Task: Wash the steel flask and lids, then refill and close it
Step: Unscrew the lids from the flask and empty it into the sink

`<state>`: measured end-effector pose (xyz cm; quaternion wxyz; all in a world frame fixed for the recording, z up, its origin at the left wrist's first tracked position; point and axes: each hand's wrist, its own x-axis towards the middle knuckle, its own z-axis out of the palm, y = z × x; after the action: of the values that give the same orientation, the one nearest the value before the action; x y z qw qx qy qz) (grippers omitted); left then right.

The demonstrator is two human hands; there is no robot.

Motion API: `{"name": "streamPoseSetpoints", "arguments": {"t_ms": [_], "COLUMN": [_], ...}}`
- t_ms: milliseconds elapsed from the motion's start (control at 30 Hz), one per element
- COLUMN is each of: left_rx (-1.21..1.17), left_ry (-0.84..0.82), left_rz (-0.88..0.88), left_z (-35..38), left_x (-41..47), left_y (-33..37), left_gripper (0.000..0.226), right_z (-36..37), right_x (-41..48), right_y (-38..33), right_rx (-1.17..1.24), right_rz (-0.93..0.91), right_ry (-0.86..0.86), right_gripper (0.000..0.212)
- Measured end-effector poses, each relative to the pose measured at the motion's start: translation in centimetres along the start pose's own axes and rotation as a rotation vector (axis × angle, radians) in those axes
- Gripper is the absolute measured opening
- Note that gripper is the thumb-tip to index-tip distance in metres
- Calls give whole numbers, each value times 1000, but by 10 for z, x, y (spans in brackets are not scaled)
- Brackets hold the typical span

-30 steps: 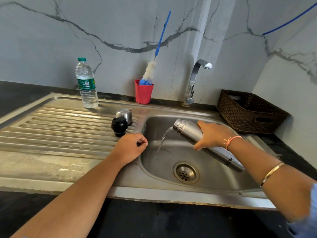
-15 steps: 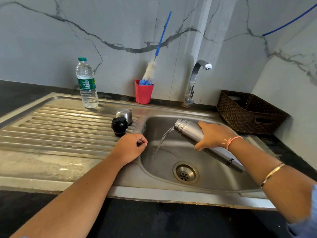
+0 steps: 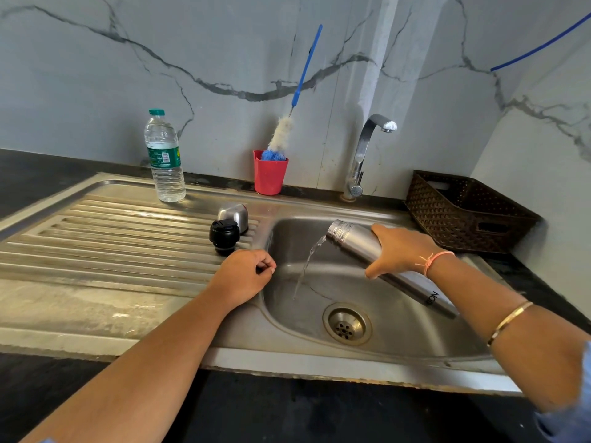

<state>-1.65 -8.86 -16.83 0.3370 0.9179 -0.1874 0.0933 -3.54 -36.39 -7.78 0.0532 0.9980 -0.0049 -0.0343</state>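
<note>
My right hand (image 3: 401,249) grips the steel flask (image 3: 355,243) around its upper body and holds it tilted over the sink basin (image 3: 399,318), mouth pointing left and slightly down. A thin stream of water (image 3: 305,270) runs from the mouth into the basin. My left hand (image 3: 244,276) rests on the sink's edge beside the basin, fingers curled and holding nothing. Just beyond it on the ribbed drainboard (image 3: 112,247) stand the black inner lid (image 3: 224,235) and, behind that, the steel cap (image 3: 234,215).
A plastic water bottle (image 3: 164,158) stands at the back of the drainboard. A red cup (image 3: 270,174) holds a blue-handled bottle brush (image 3: 292,113). The tap (image 3: 364,155) is behind the basin; no water runs from it. A dark woven basket (image 3: 463,212) sits at right.
Both hands stay in the same places. The flask stays tilted and water keeps running from it into the basin.
</note>
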Motion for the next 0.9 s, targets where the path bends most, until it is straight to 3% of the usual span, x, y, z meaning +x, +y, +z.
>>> {"name": "streamPoseSetpoints", "arguments": {"t_ms": [900], "left_rx": [18], "left_ry": [5], "left_rz": [10], "left_z": [0], "left_x": [1], "left_y": [0], "left_gripper": [12], "right_z": [-1], "right_x": [0], "right_y": [-2], "right_rx": [-46], "right_rz": [18], "right_ry": [-15], "right_gripper": [78]}}
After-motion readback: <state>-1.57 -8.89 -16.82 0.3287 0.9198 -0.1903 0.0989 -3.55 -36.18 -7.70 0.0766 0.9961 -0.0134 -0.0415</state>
